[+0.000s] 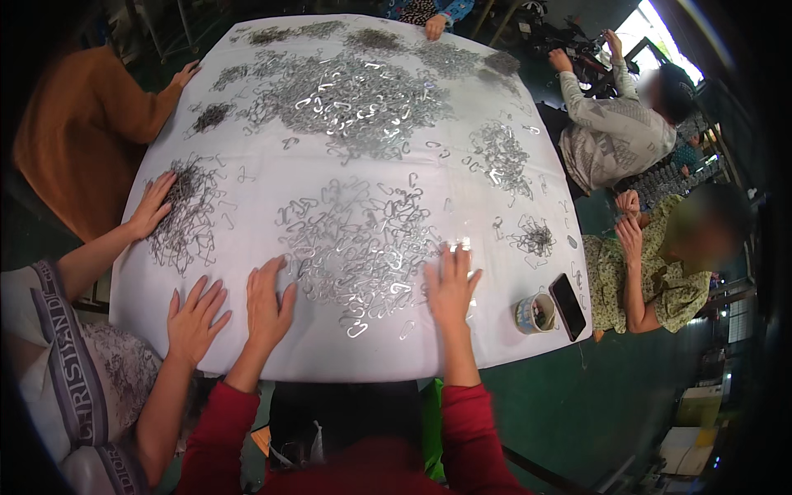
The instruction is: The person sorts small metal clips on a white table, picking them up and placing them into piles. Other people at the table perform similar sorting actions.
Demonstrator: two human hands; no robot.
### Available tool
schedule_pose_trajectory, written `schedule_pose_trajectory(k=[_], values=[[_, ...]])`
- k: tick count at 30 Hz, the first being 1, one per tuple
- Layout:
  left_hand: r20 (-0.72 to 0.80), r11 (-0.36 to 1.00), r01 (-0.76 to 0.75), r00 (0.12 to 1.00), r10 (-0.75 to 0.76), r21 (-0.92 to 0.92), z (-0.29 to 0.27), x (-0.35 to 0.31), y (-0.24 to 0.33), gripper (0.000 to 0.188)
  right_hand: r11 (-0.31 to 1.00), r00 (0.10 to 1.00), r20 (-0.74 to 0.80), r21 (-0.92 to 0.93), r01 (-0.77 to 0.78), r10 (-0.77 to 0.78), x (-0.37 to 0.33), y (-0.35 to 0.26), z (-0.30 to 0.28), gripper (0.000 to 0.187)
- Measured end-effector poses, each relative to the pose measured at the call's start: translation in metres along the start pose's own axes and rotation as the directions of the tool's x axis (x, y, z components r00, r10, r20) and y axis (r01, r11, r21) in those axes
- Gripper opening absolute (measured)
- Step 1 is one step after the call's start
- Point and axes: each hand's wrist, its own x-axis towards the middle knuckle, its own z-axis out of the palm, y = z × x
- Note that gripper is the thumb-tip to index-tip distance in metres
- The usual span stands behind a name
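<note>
In front of me a loose pile of small silver carabiner-like metal hooks [355,243] lies spread on the white tabletop [330,359]. My left hand [266,307] rests at the pile's left edge, fingers stretched out and pointing away from me. On the opposite side, my right hand [451,289] lies with fingers spread beside the right edge of the same hooks. Neither hand grips anything. Both of my forearms come in from below in red sleeves.
Left of me a co-worker's two hands [196,323] touch the table, one at a darker hook pile [186,216]. A large heap [355,99] lies farther back. A paper cup [535,314] and a phone [568,306] stand near the right edge. Several other people surround the table.
</note>
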Motion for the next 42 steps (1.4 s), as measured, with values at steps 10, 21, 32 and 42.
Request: schedule_pose_trajectory(k=[10, 21, 32, 42], values=[[0.045, 0.999, -0.032, 0.998, 0.031, 0.04, 0.0, -0.001, 0.001, 0.048, 0.942, 0.973, -0.11, 0.249, 0.224, -0.202, 0.013, 0.01, -0.012, 0.055], [0.087, 0.994, -0.035, 0.996, 0.027, 0.101, -0.001, 0.001, 0.001, 0.051, 0.99, 0.993, -0.08, 0.1, 0.096, -0.088, 0.141, 0.022, 0.034, 0.07], [0.102, 0.997, 0.06, 0.993, -0.065, 0.051, -0.007, 0.008, 0.008, 0.044, 0.992, 0.991, -0.073, -0.068, 0.107, -0.112, 0.248, 0.025, 0.071, 0.071], [-0.014, 0.899, 0.241, 0.964, -0.264, -0.365, -0.01, 0.013, 0.01, 0.041, 0.978, 0.995, 0.093, -0.199, 0.059, -0.042, 0.25, -0.058, 0.097, 0.046]])
